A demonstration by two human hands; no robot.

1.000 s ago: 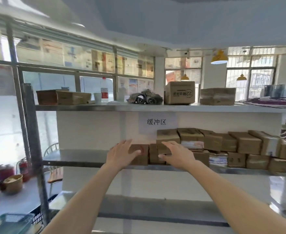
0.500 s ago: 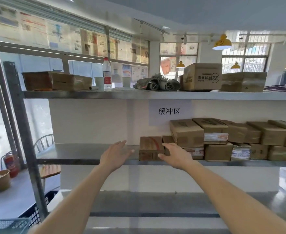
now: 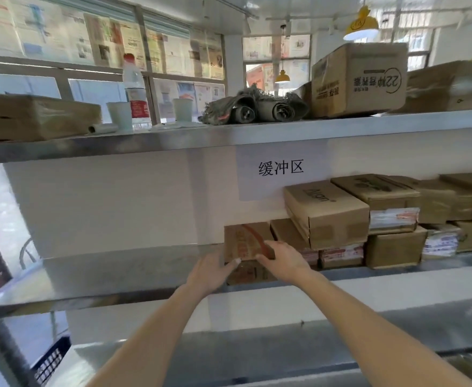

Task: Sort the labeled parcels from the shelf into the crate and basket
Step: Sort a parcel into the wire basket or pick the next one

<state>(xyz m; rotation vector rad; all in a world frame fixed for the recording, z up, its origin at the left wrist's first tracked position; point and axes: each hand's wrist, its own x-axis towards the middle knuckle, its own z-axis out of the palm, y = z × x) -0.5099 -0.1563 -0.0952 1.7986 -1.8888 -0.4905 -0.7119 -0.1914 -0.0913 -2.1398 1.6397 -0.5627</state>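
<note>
A small brown cardboard parcel (image 3: 244,241) with a red curved print stands at the left end of a row of parcels on the middle steel shelf (image 3: 123,275). My left hand (image 3: 211,270) holds its lower left corner, thumb against the front face. My right hand (image 3: 283,262) grips its right front edge, fingers curled over the top. More parcels (image 3: 326,213) are stacked to the right, some with white and red labels (image 3: 393,219). The corner of a dark blue crate (image 3: 52,361) shows at the lower left; no basket is in view.
The top shelf (image 3: 229,135) carries a flat box (image 3: 36,117), a water bottle (image 3: 135,96), two cups, rolled grey cloth (image 3: 254,107) and a large carton (image 3: 359,79). A paper sign (image 3: 280,167) hangs on the wall. A steel post (image 3: 3,344) stands at the left.
Both hands have closed in on the leftmost parcel; the left hand moved right from the bare shelf to its corner. The view has come closer and tilted up.
</note>
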